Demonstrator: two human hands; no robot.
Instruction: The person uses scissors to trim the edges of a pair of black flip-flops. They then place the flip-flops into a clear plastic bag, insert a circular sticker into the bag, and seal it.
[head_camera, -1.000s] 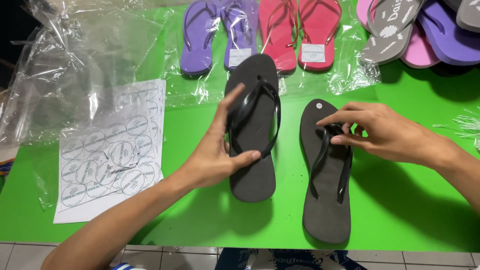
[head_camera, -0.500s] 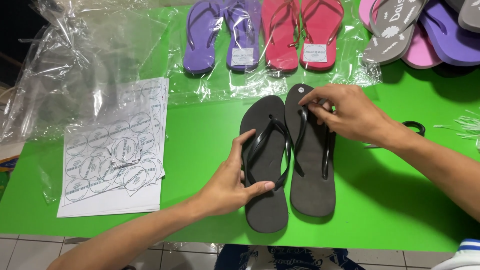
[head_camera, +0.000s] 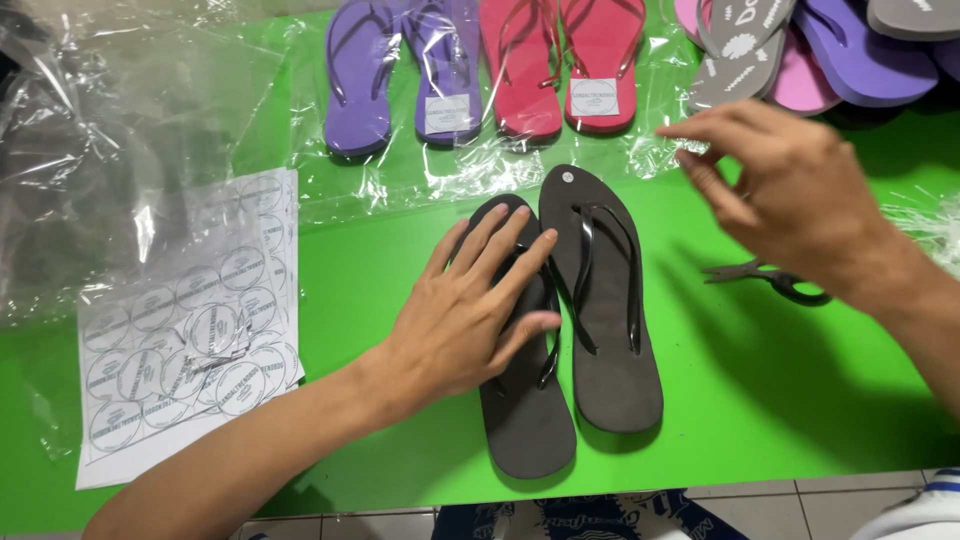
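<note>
— Black rubber flip-flops: where do they lie?

— Side by side on the bright green tabletop (head_camera: 330, 250), toes pointing away from the person. The left black flip-flop (head_camera: 525, 425) sits lower, its heel close to the near edge of the tabletop. The right black flip-flop (head_camera: 610, 340) reaches further up, and their inner edges touch or nearly so.

— And the hands?

— The left hand (head_camera: 465, 320) lies flat on the left one, fingers spread over its strap and toe, thumb across the sole. So that grip is splayed and pressing down, not pinching. The right hand (head_camera: 785, 195) hangs above the tabletop, to the right of the pair and apart from it. Its fingers are loosely curled and blurred; it holds nothing that I can see.

— What crowds the edges?

— Black-handled scissors (head_camera: 770, 278) lie just under the right hand, near the right flip-flop. Along the far side a purple pair of flip-flops (head_camera: 400, 70) and a red pair of flip-flops (head_camera: 565, 60) rest in clear plastic wrap, which ends just short of the black toes. A heap of grey, pink and purple flip-flops (head_camera: 800, 50) fills the far right corner. To the left, a white sheet of round stickers (head_camera: 190, 330) hangs slightly over the near edge, with crumpled clear plastic bags (head_camera: 110, 150) behind it.

— Open room?

— A bare green strip between the sticker sheet and the left forearm, and a wider green patch right of the pair, below the scissors, down to the near edge.
</note>
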